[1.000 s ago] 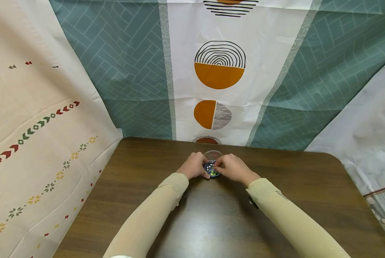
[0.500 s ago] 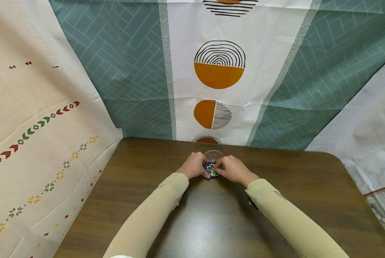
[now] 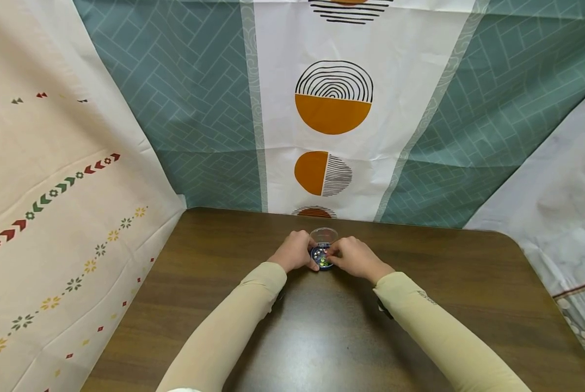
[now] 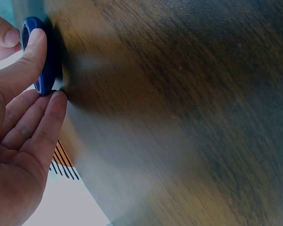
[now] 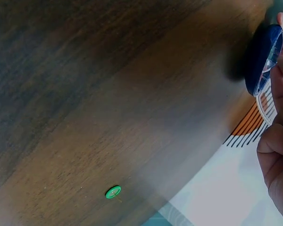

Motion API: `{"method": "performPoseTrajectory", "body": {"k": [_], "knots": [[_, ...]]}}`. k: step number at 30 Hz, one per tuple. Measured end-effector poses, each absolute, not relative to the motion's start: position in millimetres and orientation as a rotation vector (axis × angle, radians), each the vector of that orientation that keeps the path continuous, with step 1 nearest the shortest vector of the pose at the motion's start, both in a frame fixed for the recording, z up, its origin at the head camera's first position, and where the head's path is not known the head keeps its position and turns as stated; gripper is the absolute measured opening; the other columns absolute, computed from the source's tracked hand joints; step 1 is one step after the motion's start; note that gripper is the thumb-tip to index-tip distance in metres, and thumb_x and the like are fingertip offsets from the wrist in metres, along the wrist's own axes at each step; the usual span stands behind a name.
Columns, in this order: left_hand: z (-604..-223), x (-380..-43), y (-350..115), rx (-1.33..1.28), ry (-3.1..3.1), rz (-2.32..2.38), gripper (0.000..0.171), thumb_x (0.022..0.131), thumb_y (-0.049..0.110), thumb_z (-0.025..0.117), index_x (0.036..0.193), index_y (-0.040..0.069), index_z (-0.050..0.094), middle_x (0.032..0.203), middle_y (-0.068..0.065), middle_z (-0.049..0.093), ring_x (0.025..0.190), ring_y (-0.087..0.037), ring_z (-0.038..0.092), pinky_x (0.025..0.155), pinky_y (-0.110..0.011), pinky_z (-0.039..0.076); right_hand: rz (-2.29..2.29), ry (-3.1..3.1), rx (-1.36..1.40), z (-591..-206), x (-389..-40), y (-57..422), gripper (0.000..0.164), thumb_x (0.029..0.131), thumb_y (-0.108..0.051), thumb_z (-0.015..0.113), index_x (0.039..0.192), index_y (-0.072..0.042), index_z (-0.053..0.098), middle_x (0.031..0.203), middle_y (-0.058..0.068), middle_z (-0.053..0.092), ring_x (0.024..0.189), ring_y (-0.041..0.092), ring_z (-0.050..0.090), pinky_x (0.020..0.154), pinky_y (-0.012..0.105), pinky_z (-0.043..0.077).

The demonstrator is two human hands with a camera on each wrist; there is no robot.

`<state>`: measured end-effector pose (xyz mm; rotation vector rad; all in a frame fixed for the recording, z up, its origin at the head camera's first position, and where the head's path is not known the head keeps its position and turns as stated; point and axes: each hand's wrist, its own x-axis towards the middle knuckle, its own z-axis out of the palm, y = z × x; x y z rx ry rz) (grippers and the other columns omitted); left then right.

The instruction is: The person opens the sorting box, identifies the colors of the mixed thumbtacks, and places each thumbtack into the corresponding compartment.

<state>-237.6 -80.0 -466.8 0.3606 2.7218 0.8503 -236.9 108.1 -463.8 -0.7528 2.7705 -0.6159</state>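
Note:
A small round blue case (image 3: 315, 258) with its clear lid (image 3: 324, 236) raised stands near the back of the table. Several tiny white and green round pieces lie in it. My left hand (image 3: 296, 251) holds the case by its left side, thumb on the near rim in the left wrist view. From the right, my right hand (image 3: 355, 257) reaches into the case with bent fingertips among the pieces; whether they pinch one is too small to tell. A green disc (image 5: 113, 191) with a thin point, like a thumbtack, lies on the table in the right wrist view.
The brown wooden table (image 3: 223, 239) reaches back to a patterned cloth wall (image 3: 214, 120). A cream cloth (image 3: 62, 218) hangs on the left, a marbled white one (image 3: 556, 218) on the right.
My right fingertips shift very slightly inside the case. My left hand and the case keep their place.

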Motion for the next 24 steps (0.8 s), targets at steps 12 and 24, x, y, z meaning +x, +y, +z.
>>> {"method": "performPoseTrajectory", "body": {"k": [12,24], "knots": [[-470,-239,-78,0.317,2.72,0.852,0.057,0.06,0.028,0.088,0.111,0.009,0.07,0.105,-0.002,0.071,0.091,-0.013,0.061,0.09,-0.033,0.051,-0.584,2.852,-0.671,-443,-241,159,0.01,0.086,-0.029,0.067,0.089,-0.022,0.074,0.09,-0.01,0.071,0.078,0.006,0.061,0.074,0.034,0.051],[-468,-238,-79,0.328,2.722,0.859,0.059,0.06,0.029,0.088,0.112,0.008,0.069,0.109,-0.004,0.07,0.095,-0.014,0.061,0.091,-0.033,0.05,-0.535,2.862,-0.566,-459,-224,236,0.009,0.085,-0.027,0.067,0.088,-0.022,0.073,0.088,-0.008,0.071,0.078,0.009,0.063,0.071,0.035,0.051]]}}
